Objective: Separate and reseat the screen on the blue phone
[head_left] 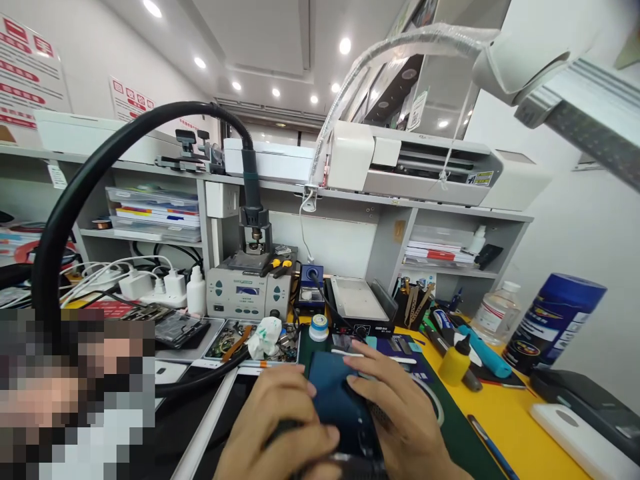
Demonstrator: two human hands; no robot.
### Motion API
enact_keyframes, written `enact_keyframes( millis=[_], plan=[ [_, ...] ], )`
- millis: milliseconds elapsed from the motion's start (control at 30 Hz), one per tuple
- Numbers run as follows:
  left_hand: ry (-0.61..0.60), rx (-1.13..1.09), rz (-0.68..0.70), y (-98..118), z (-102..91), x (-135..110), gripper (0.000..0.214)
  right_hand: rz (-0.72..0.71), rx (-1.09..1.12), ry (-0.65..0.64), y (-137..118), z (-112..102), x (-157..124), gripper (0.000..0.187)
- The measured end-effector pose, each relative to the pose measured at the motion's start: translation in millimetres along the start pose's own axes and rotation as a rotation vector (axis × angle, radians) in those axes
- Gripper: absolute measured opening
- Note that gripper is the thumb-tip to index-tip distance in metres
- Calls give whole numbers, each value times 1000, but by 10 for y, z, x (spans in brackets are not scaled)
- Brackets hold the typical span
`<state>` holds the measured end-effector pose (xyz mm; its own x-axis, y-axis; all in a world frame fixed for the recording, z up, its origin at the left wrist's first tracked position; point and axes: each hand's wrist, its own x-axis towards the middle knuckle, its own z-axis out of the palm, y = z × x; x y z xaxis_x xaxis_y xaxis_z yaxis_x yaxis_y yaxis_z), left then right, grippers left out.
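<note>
Both of my hands hold a dark blue smartphone (pixel 334 393) low in the middle of the view, above a dark green work mat (pixel 453 427). My left hand (pixel 277 427) wraps round the phone's left side and lower end, with the thumb across it. My right hand (pixel 400 407) lies on the phone's right side, its fingers curled onto the back. A black object sits under my hands at the bottom edge; I cannot make out what it is.
A soldering station (pixel 249 290) with a thick black hose (pixel 100 167), a small hot plate (pixel 359 303), a yellow squeeze bottle (pixel 456 360), a blue can (pixel 555 320), a clear bottle (pixel 497 310) and trays of parts (pixel 235 340) crowd the yellow bench. Shelves stand behind. A blurred person is at lower left.
</note>
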<state>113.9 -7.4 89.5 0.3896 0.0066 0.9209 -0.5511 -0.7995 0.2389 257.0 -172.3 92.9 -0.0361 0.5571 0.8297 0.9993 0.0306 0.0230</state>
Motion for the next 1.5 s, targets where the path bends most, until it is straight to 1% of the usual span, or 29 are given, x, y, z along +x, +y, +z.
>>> enact_keyframes(
  millis=[33,67,133,167,233,267,333,433,533,633,767,900,967,1000,1033,1067,1100,1167,1200,1233,1267,1333,1400,1500],
  plan=[
    [-11,-27,-21,-8,-21,24,15,44,62,-55,-30,18,4,31],
    [-14,-65,-67,-18,-38,46,16,117,138,-115,-64,36,4,25],
    [-12,-151,-228,-36,-57,87,16,330,324,-253,-137,68,-2,11],
    [-12,-193,-326,-43,-60,106,14,447,431,-314,-171,83,-5,10],
    [-28,-271,-515,-50,-59,139,13,628,634,-404,-224,110,-8,19],
    [-38,-307,-593,-52,-57,152,17,686,725,-427,-241,121,-7,23],
    [-50,-389,-701,-57,-54,168,25,769,900,-438,-257,140,0,29],
    [-60,-506,-818,-67,-53,171,32,864,1106,-434,-258,151,16,33],
    [-52,-586,-889,-80,-49,167,36,925,1218,-425,-256,147,20,32],
    [-33,-646,-951,-102,-35,153,35,967,1267,-431,-253,147,-1,31],
    [-16,-753,-1031,-145,-13,119,35,1003,1324,-407,-242,157,-40,34],
    [-9,-782,-1037,-150,-8,116,33,1033,1303,-458,-240,173,-66,38],
    [-51,-749,-990,-126,-13,136,27,987,1187,-446,-231,184,-89,36],
    [-71,-696,-933,-112,-16,148,22,929,1061,-408,-216,186,-103,32],
    [-83,-620,-845,-99,-20,159,16,837,889,-345,-192,183,-116,26],
    [-86,-531,-720,-90,-24,166,10,699,691,-265,-158,174,-126,20],
    [-80,-439,-565,-86,-28,169,8,533,494,-179,-116,156,-131,16],
    [-89,-274,-220,-92,-41,158,21,215,181,-37,-20,98,-124,27],
    [-106,-202,-66,-102,-49,144,30,103,86,6,25,62,-113,32],
    [-130,-127,55,-113,-58,125,36,33,21,31,62,24,-101,35],
    [-156,-54,139,-125,-66,103,39,3,-23,39,90,-11,-89,35],
    [-196,50,223,-144,-78,55,40,-14,-73,52,113,-66,-74,33],
    [-219,86,257,-152,-81,17,37,-33,-105,74,106,-99,-69,32],
    [-237,73,286,-138,-75,7,33,-75,-150,105,79,-124,-59,33]
  ],
)
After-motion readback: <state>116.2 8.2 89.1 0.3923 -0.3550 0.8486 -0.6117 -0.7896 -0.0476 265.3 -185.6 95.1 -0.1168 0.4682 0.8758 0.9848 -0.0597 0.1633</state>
